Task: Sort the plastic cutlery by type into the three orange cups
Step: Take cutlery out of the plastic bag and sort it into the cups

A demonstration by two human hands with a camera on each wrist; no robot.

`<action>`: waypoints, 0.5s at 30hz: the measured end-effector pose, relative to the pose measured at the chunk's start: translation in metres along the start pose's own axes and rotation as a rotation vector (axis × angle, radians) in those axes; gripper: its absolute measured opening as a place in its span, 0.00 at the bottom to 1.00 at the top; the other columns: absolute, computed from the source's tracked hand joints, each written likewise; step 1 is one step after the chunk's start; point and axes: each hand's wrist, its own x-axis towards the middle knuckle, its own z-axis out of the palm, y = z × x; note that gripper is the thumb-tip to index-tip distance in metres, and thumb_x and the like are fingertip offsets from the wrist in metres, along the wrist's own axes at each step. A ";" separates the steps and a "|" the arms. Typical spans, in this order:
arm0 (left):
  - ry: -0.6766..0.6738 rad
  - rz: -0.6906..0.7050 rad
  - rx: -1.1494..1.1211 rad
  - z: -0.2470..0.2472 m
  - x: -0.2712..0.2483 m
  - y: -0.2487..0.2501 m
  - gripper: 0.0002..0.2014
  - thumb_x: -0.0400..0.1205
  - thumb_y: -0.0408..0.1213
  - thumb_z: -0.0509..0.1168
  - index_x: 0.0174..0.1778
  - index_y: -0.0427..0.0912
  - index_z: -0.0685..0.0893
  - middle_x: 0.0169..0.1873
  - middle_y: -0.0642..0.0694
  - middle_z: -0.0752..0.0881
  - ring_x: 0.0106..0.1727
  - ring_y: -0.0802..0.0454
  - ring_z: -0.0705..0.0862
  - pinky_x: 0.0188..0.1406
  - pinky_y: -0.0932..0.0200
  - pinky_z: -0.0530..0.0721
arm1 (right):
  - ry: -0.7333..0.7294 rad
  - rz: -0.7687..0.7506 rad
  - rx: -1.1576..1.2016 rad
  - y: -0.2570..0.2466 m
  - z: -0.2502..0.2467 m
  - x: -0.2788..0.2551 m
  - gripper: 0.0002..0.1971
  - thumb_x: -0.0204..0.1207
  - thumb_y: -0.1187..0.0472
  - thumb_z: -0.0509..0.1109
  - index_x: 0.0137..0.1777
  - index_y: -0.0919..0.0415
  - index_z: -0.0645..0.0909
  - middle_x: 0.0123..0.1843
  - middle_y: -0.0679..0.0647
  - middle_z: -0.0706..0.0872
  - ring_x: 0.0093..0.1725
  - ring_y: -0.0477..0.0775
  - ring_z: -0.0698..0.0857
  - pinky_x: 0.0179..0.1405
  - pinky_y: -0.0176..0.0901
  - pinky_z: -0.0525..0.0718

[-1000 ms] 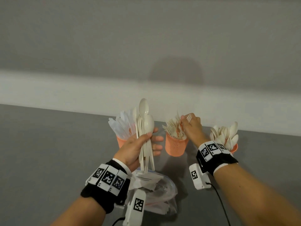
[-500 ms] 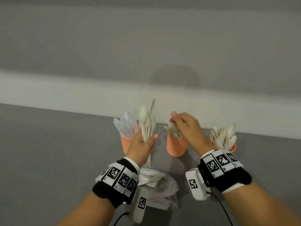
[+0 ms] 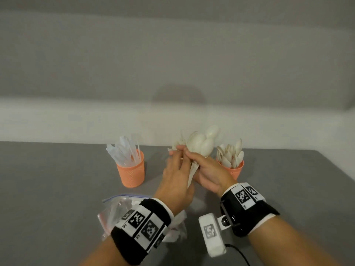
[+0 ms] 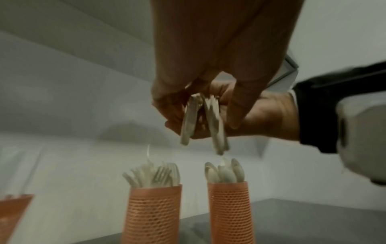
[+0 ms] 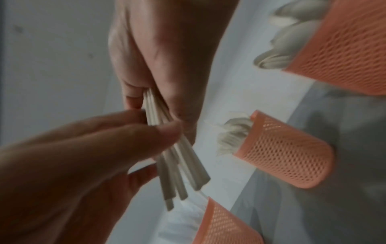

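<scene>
Both the left hand (image 3: 175, 181) and the right hand (image 3: 208, 174) grip one bunch of white plastic spoons (image 3: 201, 144) above the fork cup (image 4: 152, 213).

Middle cup (image 3: 192, 148): hidden behind both hands in the head view, only fork tips showing. Left cup (image 4: 12, 214): cut off by the left-wrist picture's edge. Spoon bundle (image 3: 201, 144): handles covered by fingers; count cannot be told. Plastic bag (image 3: 113, 210): partly behind the left wristband, contents unclear
</scene>
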 end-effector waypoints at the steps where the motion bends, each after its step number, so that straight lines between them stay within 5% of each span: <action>1: 0.007 0.025 0.058 0.000 0.000 0.006 0.35 0.74 0.41 0.62 0.79 0.42 0.60 0.74 0.43 0.61 0.70 0.43 0.65 0.66 0.49 0.71 | 0.005 -0.027 0.034 -0.004 -0.007 -0.005 0.11 0.80 0.63 0.60 0.58 0.61 0.80 0.56 0.59 0.88 0.56 0.56 0.87 0.56 0.48 0.86; 5: 0.063 0.040 -0.212 0.002 0.012 0.026 0.28 0.70 0.50 0.53 0.66 0.51 0.80 0.62 0.47 0.70 0.66 0.50 0.69 0.64 0.54 0.68 | 0.077 -0.152 0.040 -0.022 -0.043 -0.029 0.07 0.77 0.67 0.60 0.47 0.61 0.80 0.39 0.57 0.90 0.41 0.52 0.90 0.43 0.44 0.89; 8: -0.029 -0.053 -0.406 0.018 0.029 0.034 0.18 0.74 0.42 0.60 0.59 0.50 0.83 0.55 0.50 0.70 0.61 0.55 0.72 0.66 0.60 0.69 | 0.225 -0.254 -0.055 -0.043 -0.077 -0.044 0.04 0.76 0.65 0.62 0.47 0.59 0.78 0.30 0.52 0.86 0.31 0.49 0.85 0.38 0.43 0.86; 10: -0.097 -0.158 -0.411 0.034 0.043 0.035 0.14 0.74 0.34 0.67 0.55 0.47 0.78 0.56 0.48 0.72 0.57 0.47 0.76 0.63 0.57 0.73 | 0.415 -0.362 -0.098 -0.058 -0.106 -0.047 0.07 0.81 0.68 0.60 0.44 0.58 0.76 0.26 0.49 0.81 0.27 0.47 0.80 0.37 0.43 0.81; 15: -0.204 -0.420 -0.492 0.081 0.078 0.035 0.35 0.65 0.38 0.76 0.67 0.41 0.69 0.62 0.48 0.77 0.61 0.47 0.80 0.62 0.49 0.79 | 0.739 -0.532 -0.293 -0.068 -0.156 -0.038 0.11 0.83 0.66 0.58 0.40 0.54 0.74 0.31 0.51 0.76 0.31 0.46 0.79 0.42 0.39 0.80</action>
